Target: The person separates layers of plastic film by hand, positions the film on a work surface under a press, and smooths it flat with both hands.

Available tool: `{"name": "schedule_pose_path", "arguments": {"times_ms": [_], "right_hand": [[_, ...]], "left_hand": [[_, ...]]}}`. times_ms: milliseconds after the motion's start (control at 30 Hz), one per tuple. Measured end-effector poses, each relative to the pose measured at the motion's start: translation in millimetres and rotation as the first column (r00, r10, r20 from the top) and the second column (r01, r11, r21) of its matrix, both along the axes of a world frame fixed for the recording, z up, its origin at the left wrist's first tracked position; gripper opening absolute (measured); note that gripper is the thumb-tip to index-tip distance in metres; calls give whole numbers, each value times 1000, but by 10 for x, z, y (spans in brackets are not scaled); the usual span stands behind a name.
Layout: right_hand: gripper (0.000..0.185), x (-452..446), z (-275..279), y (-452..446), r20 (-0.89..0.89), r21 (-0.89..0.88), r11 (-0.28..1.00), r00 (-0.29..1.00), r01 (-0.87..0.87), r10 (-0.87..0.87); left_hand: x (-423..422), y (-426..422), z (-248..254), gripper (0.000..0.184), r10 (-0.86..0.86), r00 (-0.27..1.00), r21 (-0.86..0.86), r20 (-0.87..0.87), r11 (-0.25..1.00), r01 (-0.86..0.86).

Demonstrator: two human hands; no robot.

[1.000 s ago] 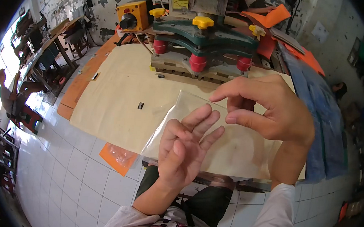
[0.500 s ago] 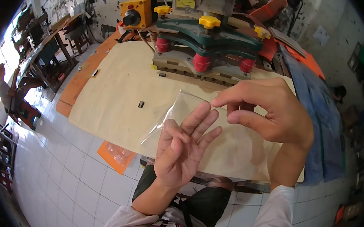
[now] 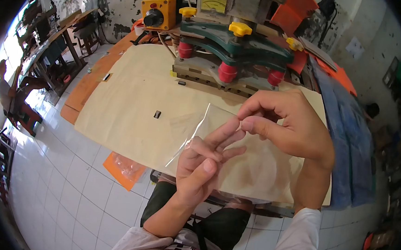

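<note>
A thin clear plastic sheet (image 3: pixel 196 124), possibly a bag, is held up over the table, its left edge catching the light. My right hand (image 3: pixel 293 127) pinches its upper edge between thumb and fingertips. Against the sheet, palm up, lies my left hand (image 3: pixel 202 167), with its index finger bent towards the thumb and its longer fingers reaching to the right fingertips. The sheet seems to pass between the left fingers, though its transparency makes the exact grip hard to see.
Behind the hands stands a green press head (image 3: pixel 234 46) with yellow knobs, beside a yellow control box (image 3: pixel 159 13). Small dark pieces (image 3: pixel 157 114) lie on the pale board (image 3: pixel 123 92). Blue material (image 3: pixel 344 135) hangs at the right. A person (image 3: pixel 9 86) sits far left.
My right fingers have closed more tightly at the sheet's upper edge. My left fingers have drawn closer together, the index and thumb curling inward. The view has shifted slightly.
</note>
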State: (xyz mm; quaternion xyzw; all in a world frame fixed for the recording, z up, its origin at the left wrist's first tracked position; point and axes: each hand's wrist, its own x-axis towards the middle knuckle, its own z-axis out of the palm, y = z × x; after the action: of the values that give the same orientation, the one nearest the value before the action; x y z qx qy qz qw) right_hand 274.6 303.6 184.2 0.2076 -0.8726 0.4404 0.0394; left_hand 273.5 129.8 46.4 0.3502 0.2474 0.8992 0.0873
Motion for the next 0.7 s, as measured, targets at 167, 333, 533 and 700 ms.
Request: {"name": "schedule_pose_path", "arguments": {"times_ms": [167,333,533,700], "right_hand": [[8,-55,-11,19,10,68,998,1000,8,-9],[9,-86,-14,67,-147,116,990,987,74,-57],[9,-68,27,109,-108,20,977,972,212,-208],[10,-120,6,223,-185,-40,984,967,172,-177]], "left_hand": [[5,-80,-103,26,180,981,-137,68,976,-170],[-117,-432,74,45,-496,728,-827,-474,535,-174],[-52,-528,675,31,-410,386,-558,-826,694,-456],[-455,-330,1332,15,190,330,-220,-925,444,-869]]}}
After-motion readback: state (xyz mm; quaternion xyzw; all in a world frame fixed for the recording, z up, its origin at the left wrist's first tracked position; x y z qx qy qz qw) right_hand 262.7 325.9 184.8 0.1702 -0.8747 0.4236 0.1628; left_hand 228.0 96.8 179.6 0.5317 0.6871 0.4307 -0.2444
